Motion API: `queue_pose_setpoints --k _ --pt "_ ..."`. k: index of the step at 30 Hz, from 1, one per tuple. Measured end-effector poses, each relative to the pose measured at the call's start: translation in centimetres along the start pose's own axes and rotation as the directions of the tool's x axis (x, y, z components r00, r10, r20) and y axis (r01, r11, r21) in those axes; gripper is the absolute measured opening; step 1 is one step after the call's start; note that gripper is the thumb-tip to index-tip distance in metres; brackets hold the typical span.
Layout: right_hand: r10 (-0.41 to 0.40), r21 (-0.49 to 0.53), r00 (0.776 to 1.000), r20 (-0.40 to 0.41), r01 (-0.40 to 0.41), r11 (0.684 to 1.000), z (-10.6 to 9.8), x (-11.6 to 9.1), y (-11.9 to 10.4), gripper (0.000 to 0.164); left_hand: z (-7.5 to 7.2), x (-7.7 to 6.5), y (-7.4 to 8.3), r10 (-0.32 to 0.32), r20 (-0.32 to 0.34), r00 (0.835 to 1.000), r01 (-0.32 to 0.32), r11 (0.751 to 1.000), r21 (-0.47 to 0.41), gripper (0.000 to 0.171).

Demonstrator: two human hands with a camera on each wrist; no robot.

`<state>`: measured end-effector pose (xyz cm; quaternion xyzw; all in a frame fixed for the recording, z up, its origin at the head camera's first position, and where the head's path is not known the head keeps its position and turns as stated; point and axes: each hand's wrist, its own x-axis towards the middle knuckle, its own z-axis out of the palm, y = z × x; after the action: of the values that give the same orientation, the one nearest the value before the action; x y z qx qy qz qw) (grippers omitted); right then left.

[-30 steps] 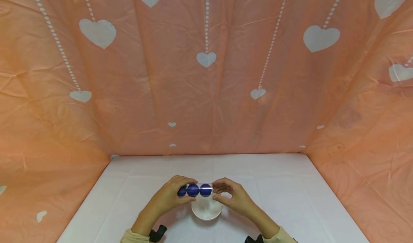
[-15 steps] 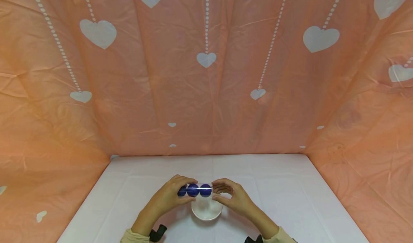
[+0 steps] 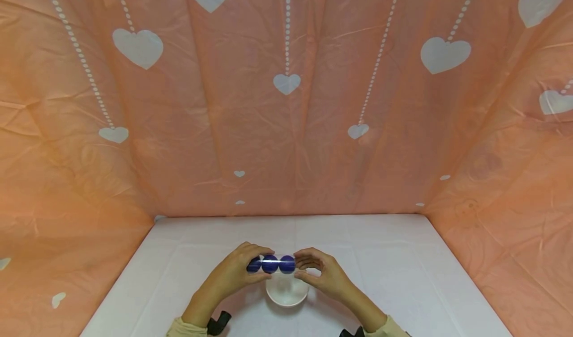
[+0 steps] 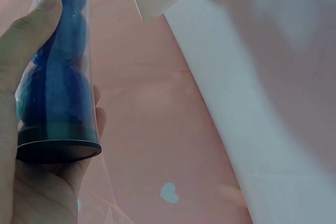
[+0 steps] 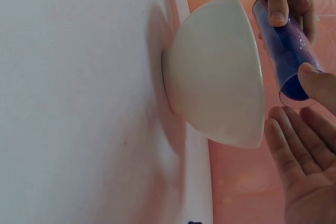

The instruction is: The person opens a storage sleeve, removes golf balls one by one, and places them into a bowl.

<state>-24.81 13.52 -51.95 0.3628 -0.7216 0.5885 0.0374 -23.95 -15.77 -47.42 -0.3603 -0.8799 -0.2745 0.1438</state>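
Note:
Above the bowl my left hand (image 3: 235,272) grips a clear tube (image 5: 286,51) lying sideways, thumb on one side and fingers round the other. Several dark blue balls (image 3: 270,264) sit in a row inside it. A black cap (image 4: 59,151) closes the tube's left end, as the left wrist view tells. At the uncapped right end is my right hand (image 3: 330,276). Its thumb touches the tube's edge, while the fingers stretch out just past the opening, nearly straight in the right wrist view. A white bowl (image 5: 218,74) stands upright below, its inside partly hidden by the tube.
The bowl rests on a white-covered table (image 3: 380,257). Orange sheeting with pale hearts (image 3: 286,143) hangs behind and along both sides. Dark wrist-worn devices (image 3: 219,323) show near the sleeves.
The blue balls have shifted slightly to the right inside the tube. Both hands and the bowl keep practically the same place.

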Motion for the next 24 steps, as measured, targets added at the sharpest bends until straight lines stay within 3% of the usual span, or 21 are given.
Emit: queue_pose_setpoints --k 12,24 --pt "0.026 -0.014 1.0 0.013 -0.026 1.0 0.08 -0.13 -0.03 0.048 -0.09 -0.11 0.06 0.007 -0.004 1.0 -0.007 1.0 0.012 0.05" --pt "0.003 -0.052 1.0 0.014 -0.002 0.999 0.06 -0.17 0.11 0.041 -0.01 -0.32 -0.03 -0.026 0.002 1.0 0.026 1.0 -0.003 0.049"
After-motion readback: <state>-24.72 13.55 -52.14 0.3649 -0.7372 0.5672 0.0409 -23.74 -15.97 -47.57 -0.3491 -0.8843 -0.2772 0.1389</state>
